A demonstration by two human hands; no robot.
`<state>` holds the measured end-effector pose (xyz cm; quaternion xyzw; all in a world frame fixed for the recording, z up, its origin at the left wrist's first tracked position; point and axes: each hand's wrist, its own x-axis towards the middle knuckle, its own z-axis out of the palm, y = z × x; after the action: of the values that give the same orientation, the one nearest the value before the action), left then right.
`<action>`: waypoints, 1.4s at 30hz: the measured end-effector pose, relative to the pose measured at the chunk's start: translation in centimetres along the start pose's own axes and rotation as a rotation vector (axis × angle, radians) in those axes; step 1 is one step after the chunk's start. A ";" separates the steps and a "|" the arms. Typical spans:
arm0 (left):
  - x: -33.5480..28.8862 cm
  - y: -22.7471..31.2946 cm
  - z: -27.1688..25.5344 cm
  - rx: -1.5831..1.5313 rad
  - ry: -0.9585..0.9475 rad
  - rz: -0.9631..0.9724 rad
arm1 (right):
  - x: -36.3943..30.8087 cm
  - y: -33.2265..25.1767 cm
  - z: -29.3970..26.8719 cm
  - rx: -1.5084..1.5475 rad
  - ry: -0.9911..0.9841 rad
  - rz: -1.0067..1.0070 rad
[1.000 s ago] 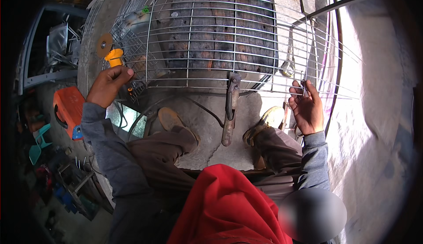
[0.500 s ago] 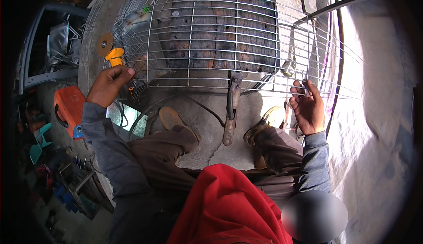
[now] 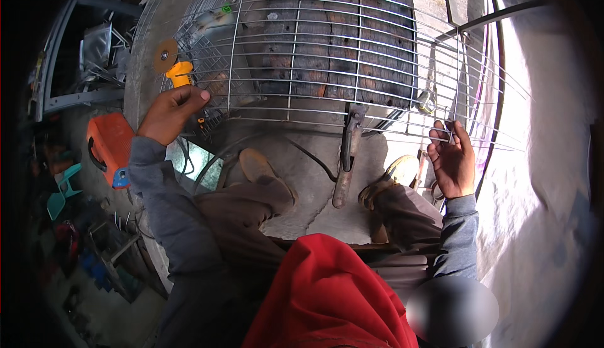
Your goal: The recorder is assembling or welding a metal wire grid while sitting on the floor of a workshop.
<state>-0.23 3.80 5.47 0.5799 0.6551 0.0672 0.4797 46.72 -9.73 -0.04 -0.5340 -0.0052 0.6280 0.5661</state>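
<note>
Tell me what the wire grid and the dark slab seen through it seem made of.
Wire grid: probably steel, smooth and silvery, since its thin rods glint.

Dark slab: likely wood, rough and perhaps scorched, judging by its grain-like cracks and blackened patches.

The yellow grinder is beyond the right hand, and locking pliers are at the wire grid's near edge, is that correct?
No: the head view shows the yellow grinder beyond the left hand. The locking pliers are at the near edge of the wire grid.
</note>
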 end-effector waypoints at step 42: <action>0.6 -0.6 -0.2 0.017 0.012 0.005 | 0.2 0.1 0.0 -0.011 0.003 -0.009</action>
<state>-0.68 4.16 4.88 0.5851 0.6570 0.0664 0.4708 46.73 -9.62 -0.26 -0.5379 -0.0104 0.6245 0.5661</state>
